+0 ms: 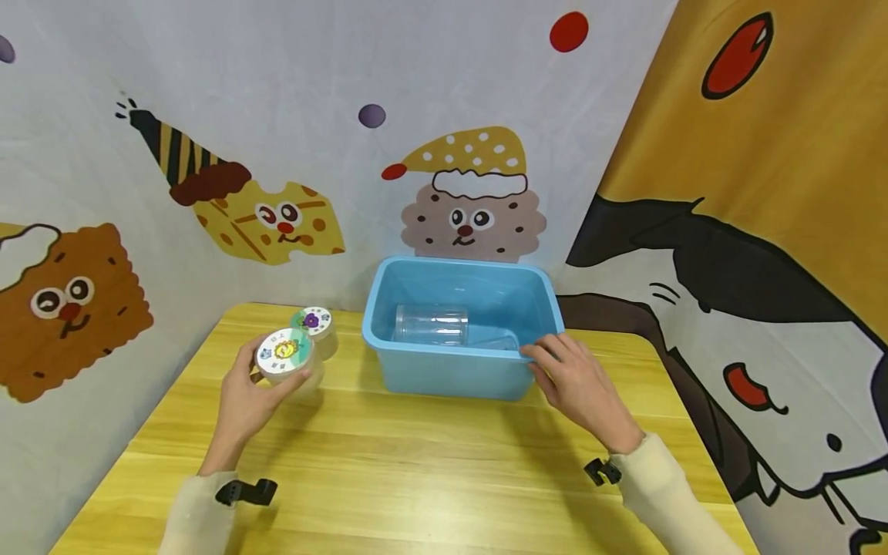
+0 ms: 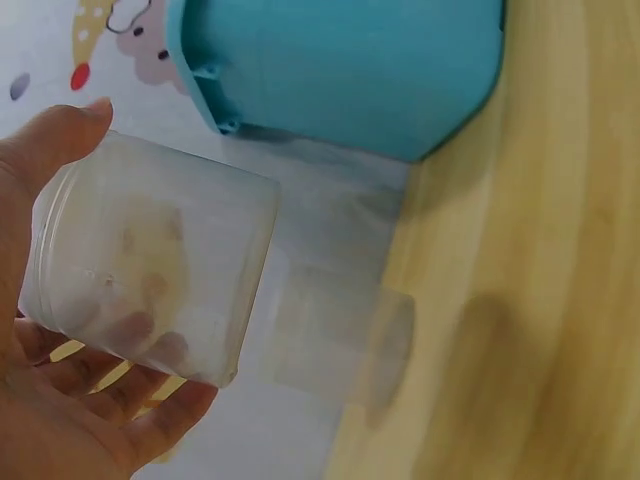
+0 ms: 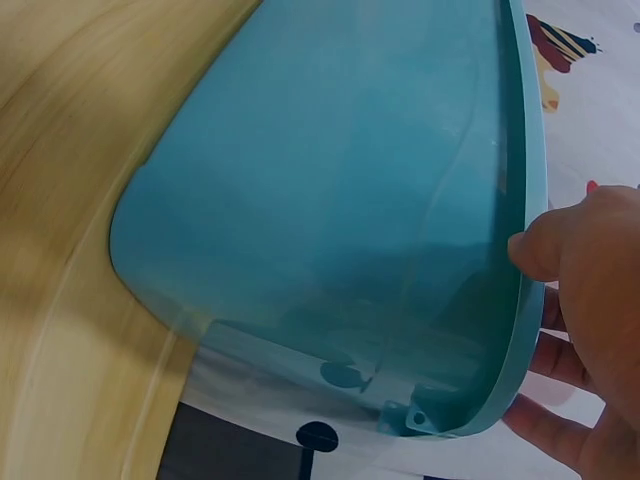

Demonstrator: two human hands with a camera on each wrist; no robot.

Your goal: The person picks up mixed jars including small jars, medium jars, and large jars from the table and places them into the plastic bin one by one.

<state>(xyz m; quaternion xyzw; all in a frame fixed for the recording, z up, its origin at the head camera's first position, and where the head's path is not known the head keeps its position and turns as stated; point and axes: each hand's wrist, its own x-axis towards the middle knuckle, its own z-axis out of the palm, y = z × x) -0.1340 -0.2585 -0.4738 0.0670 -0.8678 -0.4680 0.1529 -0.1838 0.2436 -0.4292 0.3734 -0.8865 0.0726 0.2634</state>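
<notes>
My left hand grips a clear plastic jar with a white and green lid that bears a yellow cartoon figure. In the left wrist view the thumb and fingers lie around it, and the jar is off the table. Behind it a similar jar with a purple picture on its lid stands on the table. At the front right corner of a blue plastic bin, my right hand holds the rim, thumb outside and fingers over the inner side. Inside the bin lies a clear jar on its side.
Another clear piece lies in the bin, partly hidden by the front wall. The wooden table meets a cartoon-printed cloth at the back. A black strap clip sits at each wrist.
</notes>
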